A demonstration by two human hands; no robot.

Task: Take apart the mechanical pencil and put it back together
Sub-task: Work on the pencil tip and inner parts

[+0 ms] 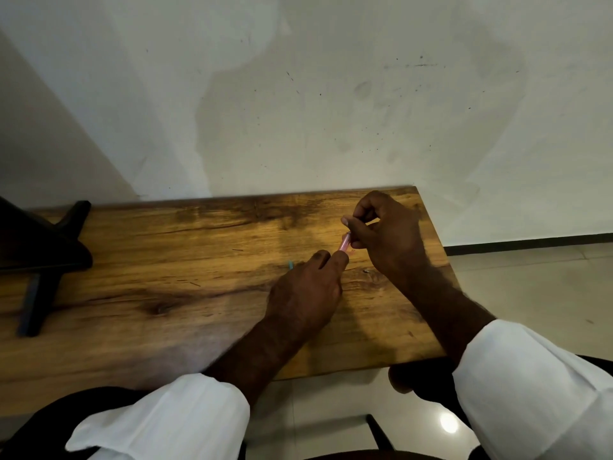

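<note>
Pencil place: pencil (pixel 344 243) over the table (pixel 166 260), right of centre, bridging both hands.
Axis: near-left to far-right.
Left hand (pixel 308 287): fingers closed round the near end.
Right hand (pixel 388 234): pinches the far end, probably the working side.
Look: pink, translucent, mostly hidden, blurred.
Loose bit: teal piece (pixel 291 264) just left of the left hand.
</note>
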